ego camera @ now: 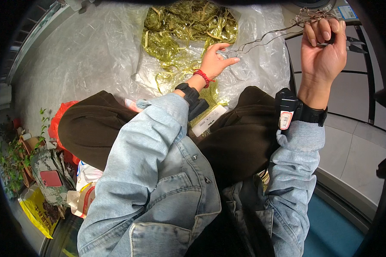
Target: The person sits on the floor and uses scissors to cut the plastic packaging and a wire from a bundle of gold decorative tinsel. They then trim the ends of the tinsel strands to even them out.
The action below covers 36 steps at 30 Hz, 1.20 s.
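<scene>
At the upper right, my right hand [323, 48] is closed around a tangled bundle of thin dark wire [312, 16] and a small pair of cutters or scissors [357, 45], whose blades stick out to the right. Strands of the wire run down left towards my left hand [217, 59]. That hand has its thumb and forefinger apart beside the wire ends; whether it touches them is unclear. Behind it lies a heap of shiny yellow-green plastic strips [189, 29], gathered in bundles. A white card tag [209, 120] lies between my legs, below the left wrist.
Clear plastic sheeting [257, 41] lies under the strips. A grey panelled cabinet [337, 86] stands on the right. On the left are a red plastic bag [59, 117], potted plants [13, 160], a phone [50, 178] on camouflage cloth and a yellow packet [38, 205].
</scene>
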Motion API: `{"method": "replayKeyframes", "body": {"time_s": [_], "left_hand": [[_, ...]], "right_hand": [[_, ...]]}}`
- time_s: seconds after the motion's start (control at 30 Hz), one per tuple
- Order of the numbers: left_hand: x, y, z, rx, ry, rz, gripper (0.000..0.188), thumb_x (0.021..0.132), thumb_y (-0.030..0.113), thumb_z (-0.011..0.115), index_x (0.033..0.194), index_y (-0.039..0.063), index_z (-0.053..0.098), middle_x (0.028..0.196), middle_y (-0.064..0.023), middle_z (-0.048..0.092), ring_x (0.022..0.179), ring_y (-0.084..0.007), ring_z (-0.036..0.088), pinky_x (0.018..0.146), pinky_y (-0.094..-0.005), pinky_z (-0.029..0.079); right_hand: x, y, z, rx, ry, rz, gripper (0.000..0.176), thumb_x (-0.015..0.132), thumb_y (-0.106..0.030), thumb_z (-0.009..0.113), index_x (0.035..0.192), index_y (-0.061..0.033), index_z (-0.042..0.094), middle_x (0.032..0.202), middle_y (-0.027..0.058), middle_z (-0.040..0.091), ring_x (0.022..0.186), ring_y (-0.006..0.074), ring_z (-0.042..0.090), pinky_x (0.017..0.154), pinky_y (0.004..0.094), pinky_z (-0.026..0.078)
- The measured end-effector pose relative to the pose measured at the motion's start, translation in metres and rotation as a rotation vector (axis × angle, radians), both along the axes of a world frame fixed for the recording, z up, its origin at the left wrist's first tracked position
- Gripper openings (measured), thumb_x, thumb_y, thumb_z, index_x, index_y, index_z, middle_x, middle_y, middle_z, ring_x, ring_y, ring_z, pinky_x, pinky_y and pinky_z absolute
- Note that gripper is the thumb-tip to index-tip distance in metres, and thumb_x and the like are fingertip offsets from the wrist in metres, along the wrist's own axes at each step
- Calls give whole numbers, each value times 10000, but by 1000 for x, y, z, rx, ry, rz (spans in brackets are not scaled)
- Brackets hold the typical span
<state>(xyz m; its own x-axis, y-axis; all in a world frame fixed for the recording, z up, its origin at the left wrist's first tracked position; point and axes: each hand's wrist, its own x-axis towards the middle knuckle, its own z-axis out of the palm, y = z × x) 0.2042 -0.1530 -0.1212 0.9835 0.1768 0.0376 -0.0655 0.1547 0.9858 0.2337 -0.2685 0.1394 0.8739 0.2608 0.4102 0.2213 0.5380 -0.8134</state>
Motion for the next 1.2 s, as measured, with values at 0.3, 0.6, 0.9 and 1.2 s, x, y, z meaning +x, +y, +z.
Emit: {"method": "replayKeyframes", "body": {"time_s": [0.3, 0.6, 0.9, 1.2], "left_hand": [[8, -1, -14, 125, -121, 78, 183, 750, 151, 704, 877, 26, 660, 922, -46, 581, 743, -116, 530, 656, -228, 432], [-9, 19, -21, -512, 145, -121, 89, 884, 116, 537, 848, 38, 512, 857, -83, 635, 555, -67, 500, 507, -182, 399], [-16, 23, -30, -367, 211, -56, 126, 880, 121, 535, 784, 47, 501, 624, -25, 528, 490, -89, 461, 465, -219, 357], [-17, 36, -52, -267, 279, -23, 103, 848, 64, 546, 763, 35, 493, 578, -26, 509, 449, -104, 454, 431, -236, 366]], "right_hand": [[0, -2, 1, 18, 26, -9, 245, 949, -189, 382, 729, -95, 435, 587, -18, 346, 532, 79, 256, 497, 214, 255], [4, -7, -2, 48, 50, 12, 241, 945, -189, 391, 730, -91, 439, 593, -19, 333, 536, 80, 256, 493, 218, 252], [4, -6, -4, 57, 61, -8, 242, 943, -191, 398, 729, -89, 442, 589, -20, 335, 531, 81, 257, 491, 219, 253], [2, -1, -9, 23, 59, -242, 233, 938, -181, 405, 727, -89, 437, 595, -19, 347, 535, 82, 277, 490, 220, 260]]}}
